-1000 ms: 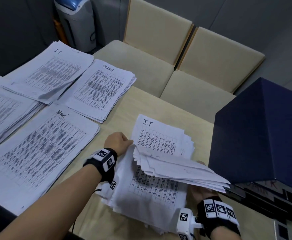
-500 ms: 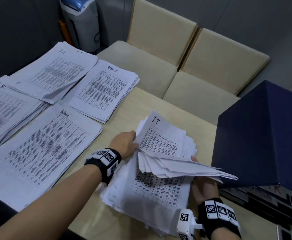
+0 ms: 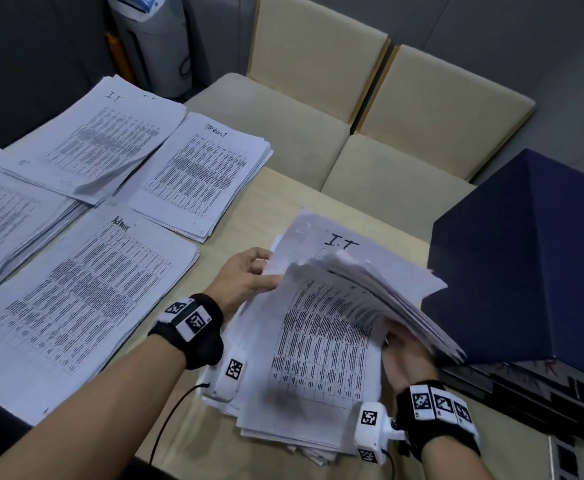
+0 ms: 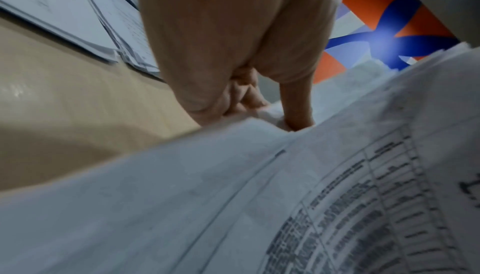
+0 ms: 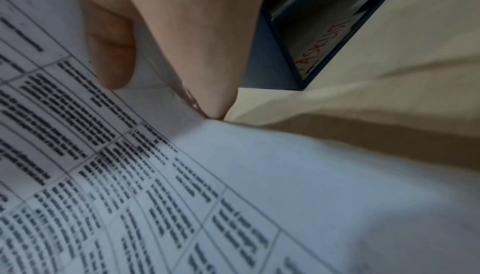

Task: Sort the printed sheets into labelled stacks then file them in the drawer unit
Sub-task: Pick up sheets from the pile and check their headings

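White paper covered much of the pale wooden table [image 3: 255, 206]. Near the person lay a loose pile of printed sheets [image 3: 318, 368], just left of the dark blue drawer unit [image 3: 526, 258].

The right hand [image 3: 404, 355] held up a thick bundle of sheets [image 3: 380, 289] by its right edge. The bundle was tilted up like an open book. In the right wrist view the thumb [image 5: 111, 53] pressed on the paper, and the other fingers were hidden under it, so the hand was clamped on the bundle.

The left hand [image 3: 245, 275] was at the left edge of the same pile. Its fingers [image 4: 296, 106] were curled and pinched the edge of a sheet marked "I.T" [image 3: 339, 242], which stuck out at the far side behind the lifted bundle.

Four sorted stacks lay on the left part of the table. The stack marked "I.T" [image 3: 110, 136] was far away. The stack marked "TASKLIST" [image 3: 203, 174] lay just right of it. The stack marked "HR" [image 3: 3, 216] was at the left edge, partly under the far stack. The stack marked "Admin" [image 3: 75, 306] was nearest.

The drawer unit showed red writing on a drawer front [image 5: 319, 51] in the right wrist view. Beyond the table stood two cream chairs [image 3: 318, 109] side by side.
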